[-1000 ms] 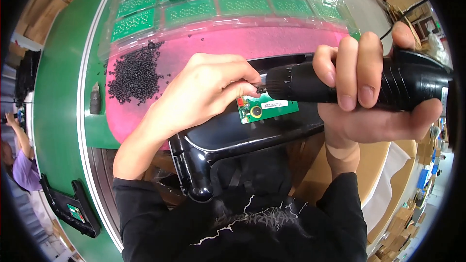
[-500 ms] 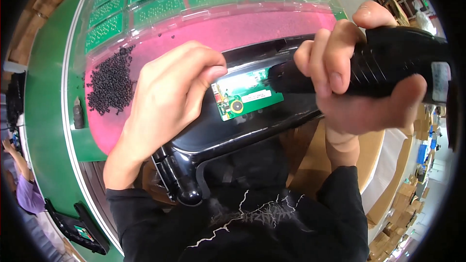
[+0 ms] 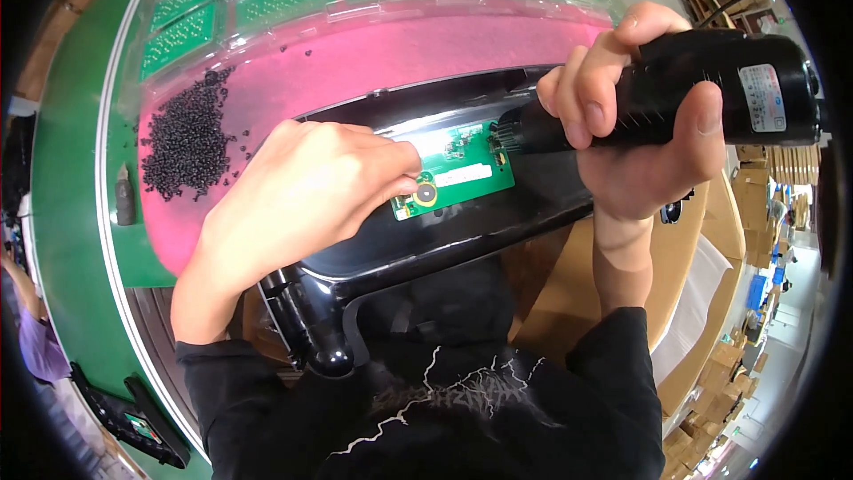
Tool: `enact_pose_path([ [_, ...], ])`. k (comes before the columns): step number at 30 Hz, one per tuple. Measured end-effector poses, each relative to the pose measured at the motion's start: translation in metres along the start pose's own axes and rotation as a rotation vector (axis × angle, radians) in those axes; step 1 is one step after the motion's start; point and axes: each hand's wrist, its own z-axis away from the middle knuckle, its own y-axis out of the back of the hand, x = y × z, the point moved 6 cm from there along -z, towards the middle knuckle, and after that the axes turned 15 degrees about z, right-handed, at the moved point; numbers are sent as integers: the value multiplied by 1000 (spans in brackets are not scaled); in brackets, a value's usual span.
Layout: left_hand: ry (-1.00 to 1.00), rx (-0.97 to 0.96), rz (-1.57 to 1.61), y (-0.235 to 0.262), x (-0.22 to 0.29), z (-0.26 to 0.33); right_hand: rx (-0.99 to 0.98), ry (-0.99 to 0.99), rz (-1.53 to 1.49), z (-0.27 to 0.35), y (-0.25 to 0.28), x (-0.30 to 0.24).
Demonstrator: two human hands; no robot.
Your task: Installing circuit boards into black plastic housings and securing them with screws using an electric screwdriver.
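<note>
My right hand (image 3: 622,116) is wrapped round a black corded electric screwdriver (image 3: 675,80), held nearly level. Its nose points left, at the right end of a green circuit board (image 3: 471,185). That board lies in a glossy black plastic housing (image 3: 373,253), which rests partly over the table's near edge in front of me. My left hand (image 3: 302,182) is closed, thumb and forefinger pinched together over the board's left end beside a round disc part. Whatever sits between those fingertips, if anything, is too small to make out.
Small black screws (image 3: 187,138) are heaped on the pink mat (image 3: 355,53), left of my hand. Behind them is a clear tray of green boards (image 3: 293,0). A small dark bit (image 3: 124,200) stands at far left. Cardboard (image 3: 569,276) lies right of my lap; another housing (image 3: 133,418) sits lower left.
My left fingertips have come down from the board's upper left corner onto its left end. The screwdriver has drawn back slightly to the board's right edge and turned, showing its label more fully.
</note>
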Motion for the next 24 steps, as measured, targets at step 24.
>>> enact_pose_path([
  [24,-231,160,165,8,6,3,-236,223,-506,4,-11,-52],
])
